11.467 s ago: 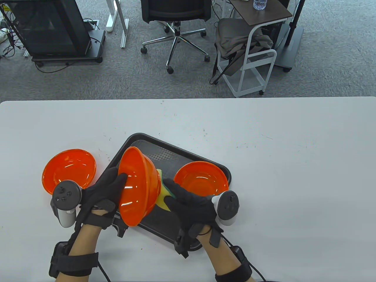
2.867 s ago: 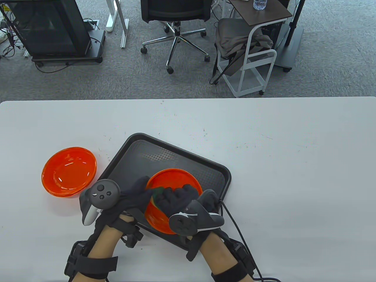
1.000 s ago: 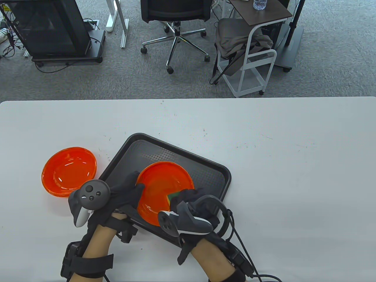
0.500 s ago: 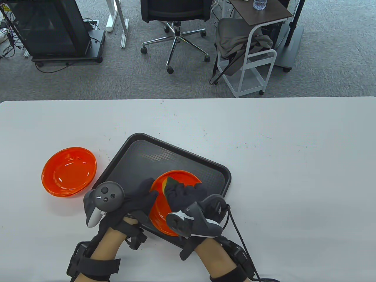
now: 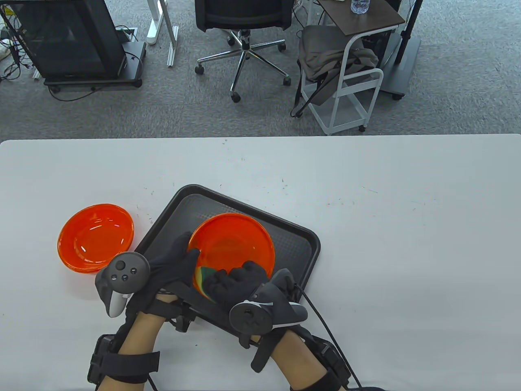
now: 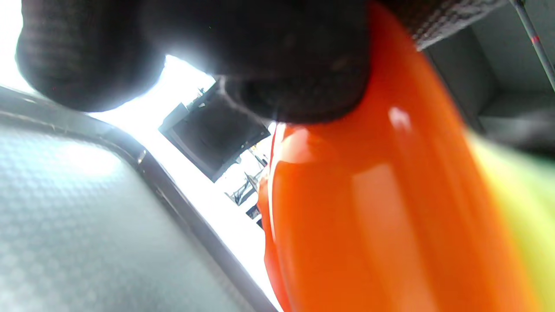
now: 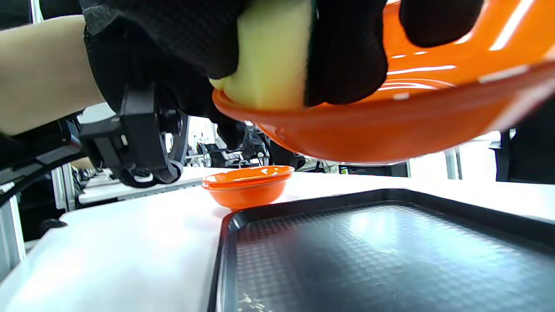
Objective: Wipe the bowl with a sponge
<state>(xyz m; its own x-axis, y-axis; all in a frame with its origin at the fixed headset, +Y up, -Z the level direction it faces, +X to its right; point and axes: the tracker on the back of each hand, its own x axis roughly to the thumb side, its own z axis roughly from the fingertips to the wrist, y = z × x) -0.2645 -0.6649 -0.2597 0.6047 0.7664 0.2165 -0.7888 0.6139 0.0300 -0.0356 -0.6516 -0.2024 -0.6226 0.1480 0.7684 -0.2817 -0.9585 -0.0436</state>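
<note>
Table view hides most of the sponge (image 5: 202, 278) under the right hand (image 5: 238, 283), which presses it, seemingly, against the near inner wall. The left hand (image 5: 169, 262) grips the orange bowl's (image 5: 234, 240) left rim, holding it lifted above the black tray (image 5: 299, 244).

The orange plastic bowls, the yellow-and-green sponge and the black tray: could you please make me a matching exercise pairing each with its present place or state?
Things:
1. Orange plastic bowl being wiped
2. Stacked orange bowls
3. Yellow-and-green sponge
4. Black textured plastic tray

Places or states:
A. Lies flat on the white table
B. Pressed against a bowl's inside by the right hand
C. Held raised above the tray by the left hand
D. Rests on the table left of the tray

Pairs: 1-C, 2-D, 3-B, 4-A
</note>
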